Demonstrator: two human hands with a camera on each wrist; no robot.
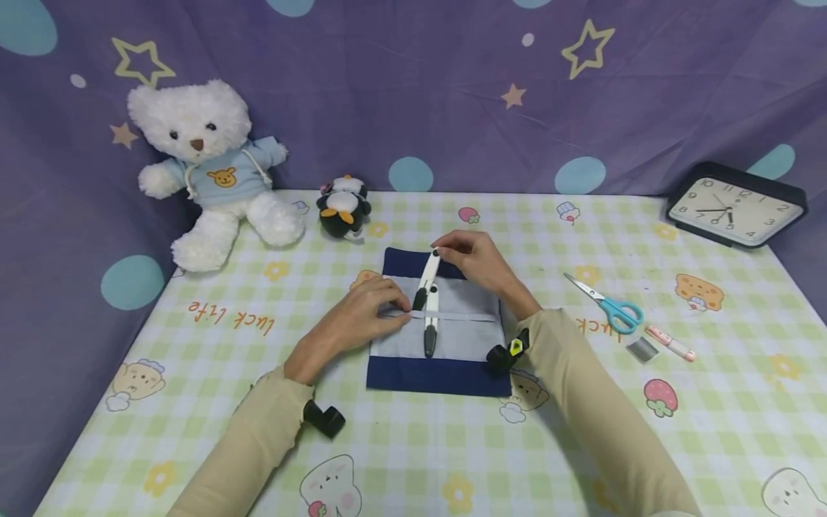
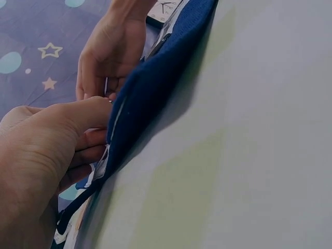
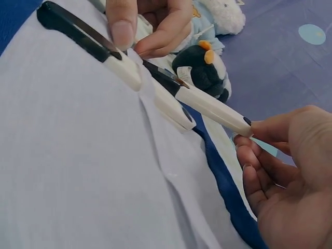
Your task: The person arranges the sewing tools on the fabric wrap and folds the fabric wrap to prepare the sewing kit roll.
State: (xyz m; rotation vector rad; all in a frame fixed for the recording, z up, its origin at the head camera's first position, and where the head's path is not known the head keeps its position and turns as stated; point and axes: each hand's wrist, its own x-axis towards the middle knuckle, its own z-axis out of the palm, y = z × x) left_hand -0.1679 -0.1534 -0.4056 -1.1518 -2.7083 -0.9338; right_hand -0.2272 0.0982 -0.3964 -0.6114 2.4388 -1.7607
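A cloth wrap (image 1: pixel 465 341), light grey inside with navy ends, lies spread on the table, a narrow grey band (image 3: pixel 155 129) running across it. My right hand (image 1: pixel 477 262) pinches the far end of a white tool (image 3: pixel 212 110) with a dark tip, its exact kind unclear. That tip points at the band, near the left fingers. A second, similar tool (image 1: pixel 431 323) lies under the band. With thumb and forefinger, my left hand (image 1: pixel 371 312) pinches the band beside both tools; in the left wrist view the wrap's navy edge partly hides those fingers.
Right of the wrap lie blue-handled scissors (image 1: pixel 617 312), a grey spool-like piece (image 1: pixel 642 350) and a pink-and-white stick (image 1: pixel 672 343). A black clock (image 1: pixel 736 208) stands back right. At the back left are a white teddy bear (image 1: pixel 220 172) and a penguin toy (image 1: pixel 344 208).
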